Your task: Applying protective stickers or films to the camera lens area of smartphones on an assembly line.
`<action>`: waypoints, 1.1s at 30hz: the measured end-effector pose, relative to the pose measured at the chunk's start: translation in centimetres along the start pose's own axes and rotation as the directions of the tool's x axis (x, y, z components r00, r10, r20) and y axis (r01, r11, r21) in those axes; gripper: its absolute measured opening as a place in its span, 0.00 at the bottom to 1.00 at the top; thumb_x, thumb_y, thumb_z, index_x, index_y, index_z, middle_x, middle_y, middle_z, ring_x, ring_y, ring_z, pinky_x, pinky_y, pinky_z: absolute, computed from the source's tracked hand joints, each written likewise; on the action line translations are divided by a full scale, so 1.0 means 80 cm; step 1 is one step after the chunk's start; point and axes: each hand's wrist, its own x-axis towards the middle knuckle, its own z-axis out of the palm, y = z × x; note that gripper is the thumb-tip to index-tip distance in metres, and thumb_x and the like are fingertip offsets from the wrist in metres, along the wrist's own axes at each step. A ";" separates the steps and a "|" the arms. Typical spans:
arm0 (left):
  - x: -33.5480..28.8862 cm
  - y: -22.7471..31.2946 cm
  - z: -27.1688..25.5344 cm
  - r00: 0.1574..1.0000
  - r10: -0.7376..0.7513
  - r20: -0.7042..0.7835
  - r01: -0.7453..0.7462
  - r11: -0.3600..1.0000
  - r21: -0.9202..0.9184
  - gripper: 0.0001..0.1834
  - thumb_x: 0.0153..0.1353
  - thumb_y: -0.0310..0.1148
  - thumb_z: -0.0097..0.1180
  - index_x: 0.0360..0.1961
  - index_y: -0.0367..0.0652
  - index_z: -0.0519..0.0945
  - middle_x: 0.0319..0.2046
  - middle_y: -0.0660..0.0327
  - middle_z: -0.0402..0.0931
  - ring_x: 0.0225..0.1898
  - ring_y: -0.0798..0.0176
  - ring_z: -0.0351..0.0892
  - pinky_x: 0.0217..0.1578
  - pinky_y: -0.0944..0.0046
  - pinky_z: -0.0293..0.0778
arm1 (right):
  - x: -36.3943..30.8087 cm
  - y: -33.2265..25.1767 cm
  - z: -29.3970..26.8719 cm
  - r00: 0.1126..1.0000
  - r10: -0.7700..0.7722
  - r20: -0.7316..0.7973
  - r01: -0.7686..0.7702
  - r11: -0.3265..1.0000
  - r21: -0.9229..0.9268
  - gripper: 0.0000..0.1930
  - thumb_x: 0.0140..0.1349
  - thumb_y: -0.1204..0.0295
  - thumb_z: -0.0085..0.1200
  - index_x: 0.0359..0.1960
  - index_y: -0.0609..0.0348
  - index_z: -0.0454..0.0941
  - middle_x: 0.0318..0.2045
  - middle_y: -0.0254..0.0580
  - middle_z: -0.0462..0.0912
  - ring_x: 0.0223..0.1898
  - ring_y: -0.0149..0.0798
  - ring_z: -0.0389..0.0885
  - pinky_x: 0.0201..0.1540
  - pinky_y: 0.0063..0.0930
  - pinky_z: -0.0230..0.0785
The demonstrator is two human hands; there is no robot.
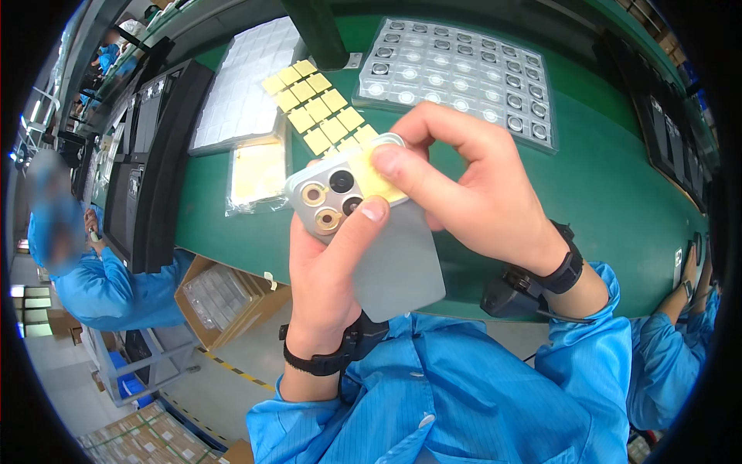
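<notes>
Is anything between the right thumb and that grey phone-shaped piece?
Yes: a yellow pad lies on the grey phone-shaped piece, just right of its round lens openings, under the thumb of the right hand. Nothing else visible intervenes.

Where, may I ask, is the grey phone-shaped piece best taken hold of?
I'd probably pinch the phone-shaped piece by its side edges at the lower end, from the near side: that flat end juts clear of the left hand and right hand.

Room over green bench (pixel 599 197) at right; post (pixel 321 39), tray (pixel 474 83) ahead obstruct.
</notes>
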 end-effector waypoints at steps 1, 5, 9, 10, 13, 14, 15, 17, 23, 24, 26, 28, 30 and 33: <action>0.000 0.000 -0.002 0.999 -0.024 0.031 0.025 1.000 -0.005 0.20 0.63 0.29 0.54 0.56 0.35 0.70 0.43 0.55 0.79 0.42 0.63 0.80 0.40 0.66 0.77 | -0.002 -0.008 -0.001 0.989 0.140 0.054 -0.147 0.976 0.160 0.08 0.63 0.70 0.55 0.35 0.62 0.77 0.25 0.30 0.75 0.24 0.20 0.71 0.18 0.14 0.62; 0.008 0.008 0.000 0.974 -0.096 0.206 0.111 0.992 -0.062 0.21 0.64 0.31 0.52 0.56 0.33 0.69 0.42 0.52 0.78 0.41 0.58 0.82 0.39 0.63 0.78 | -0.003 -0.010 -0.008 0.908 0.371 0.195 -0.419 0.796 0.438 0.11 0.68 0.67 0.50 0.32 0.63 0.76 0.22 0.29 0.73 0.21 0.18 0.68 0.14 0.13 0.58; 0.019 0.006 -0.009 0.962 -0.153 0.227 0.183 0.976 -0.118 0.21 0.64 0.31 0.51 0.56 0.33 0.69 0.42 0.51 0.78 0.39 0.57 0.82 0.39 0.63 0.79 | 0.007 0.004 -0.001 0.906 0.364 0.214 -0.420 0.720 0.552 0.09 0.67 0.70 0.49 0.34 0.64 0.76 0.24 0.31 0.73 0.22 0.19 0.69 0.20 0.15 0.64; 0.020 0.008 -0.009 0.968 -0.141 0.208 0.176 0.971 -0.163 0.21 0.64 0.32 0.51 0.56 0.34 0.69 0.42 0.52 0.78 0.39 0.59 0.82 0.39 0.64 0.79 | 0.010 0.005 0.005 0.981 0.191 0.028 -0.187 0.902 0.389 0.07 0.65 0.73 0.51 0.35 0.64 0.76 0.26 0.33 0.74 0.25 0.22 0.71 0.26 0.17 0.66; 0.014 0.011 -0.010 0.993 -0.110 -0.047 0.104 0.988 -0.118 0.19 0.65 0.32 0.51 0.55 0.36 0.70 0.42 0.56 0.78 0.40 0.63 0.81 0.39 0.64 0.78 | 0.019 0.015 0.004 0.958 -0.286 -0.024 0.284 0.956 -0.078 0.07 0.57 0.81 0.55 0.38 0.65 0.76 0.35 0.42 0.76 0.35 0.34 0.76 0.42 0.28 0.69; 0.013 0.013 -0.015 0.991 -0.127 0.045 0.131 0.987 -0.099 0.17 0.66 0.32 0.52 0.54 0.38 0.71 0.42 0.61 0.77 0.40 0.68 0.79 0.40 0.66 0.77 | 0.018 0.012 0.001 0.934 -0.358 -0.006 0.347 0.908 -0.234 0.08 0.54 0.80 0.57 0.37 0.63 0.77 0.34 0.42 0.77 0.36 0.39 0.77 0.44 0.32 0.66; 0.012 0.010 -0.018 0.994 -0.105 0.027 0.106 0.993 -0.046 0.17 0.66 0.32 0.52 0.54 0.39 0.71 0.42 0.62 0.77 0.40 0.69 0.78 0.40 0.67 0.76 | 0.021 0.011 0.005 0.898 -0.440 0.015 0.414 0.832 -0.369 0.10 0.52 0.80 0.59 0.37 0.61 0.77 0.32 0.42 0.78 0.36 0.43 0.77 0.46 0.35 0.64; 0.014 0.000 -0.025 0.995 -0.095 0.027 0.096 0.995 -0.034 0.16 0.67 0.32 0.51 0.53 0.39 0.71 0.42 0.64 0.76 0.40 0.73 0.76 0.39 0.71 0.73 | 0.016 0.005 0.011 0.925 -0.378 0.033 0.358 0.841 -0.405 0.10 0.51 0.80 0.59 0.37 0.61 0.77 0.33 0.41 0.78 0.38 0.42 0.77 0.46 0.33 0.64; 0.020 0.010 -0.049 0.998 -0.056 0.003 0.056 0.989 -0.135 0.15 0.67 0.30 0.49 0.53 0.39 0.71 0.41 0.61 0.77 0.38 0.70 0.79 0.36 0.69 0.77 | 0.044 0.001 0.042 0.950 -0.296 0.097 0.312 0.899 -0.306 0.08 0.53 0.81 0.55 0.35 0.61 0.76 0.32 0.40 0.77 0.36 0.40 0.75 0.45 0.32 0.62; 0.018 0.013 -0.052 0.998 -0.055 0.011 0.056 0.990 -0.127 0.15 0.67 0.30 0.49 0.53 0.39 0.71 0.42 0.61 0.77 0.38 0.71 0.79 0.37 0.69 0.77 | 0.048 0.001 0.049 0.950 -0.298 0.092 0.312 0.910 -0.272 0.06 0.54 0.82 0.54 0.34 0.61 0.75 0.31 0.41 0.76 0.34 0.41 0.74 0.43 0.32 0.62; 0.015 0.016 -0.058 0.999 -0.043 0.006 0.043 0.992 -0.117 0.15 0.67 0.30 0.49 0.53 0.39 0.71 0.42 0.61 0.77 0.39 0.71 0.79 0.37 0.69 0.76 | 0.052 0.007 0.056 0.952 -0.284 0.114 0.302 0.931 -0.204 0.07 0.54 0.81 0.54 0.35 0.62 0.75 0.32 0.41 0.76 0.35 0.40 0.75 0.44 0.31 0.63; 0.016 0.014 -0.061 0.999 -0.040 -0.025 0.037 0.995 -0.097 0.16 0.67 0.30 0.49 0.54 0.39 0.71 0.43 0.62 0.77 0.39 0.72 0.78 0.38 0.69 0.76 | 0.049 0.009 0.061 0.959 -0.251 0.129 0.269 0.951 -0.150 0.08 0.55 0.81 0.54 0.37 0.62 0.75 0.34 0.41 0.77 0.35 0.39 0.75 0.44 0.30 0.64; 0.019 0.014 -0.063 0.999 -0.044 -0.005 0.043 0.993 -0.111 0.16 0.67 0.30 0.49 0.54 0.39 0.71 0.43 0.63 0.77 0.40 0.72 0.78 0.39 0.69 0.76 | 0.041 0.011 0.064 0.992 -0.067 0.109 0.062 0.997 0.052 0.11 0.57 0.81 0.53 0.42 0.63 0.75 0.36 0.42 0.78 0.37 0.37 0.76 0.45 0.29 0.67; 0.027 0.005 -0.056 1.000 -0.013 0.017 0.015 0.993 -0.120 0.16 0.67 0.29 0.50 0.55 0.38 0.71 0.44 0.63 0.77 0.43 0.71 0.77 0.42 0.69 0.75 | 0.037 0.033 0.052 0.978 -0.177 0.115 0.178 0.984 0.000 0.14 0.58 0.81 0.53 0.46 0.64 0.74 0.39 0.43 0.79 0.39 0.36 0.75 0.46 0.28 0.68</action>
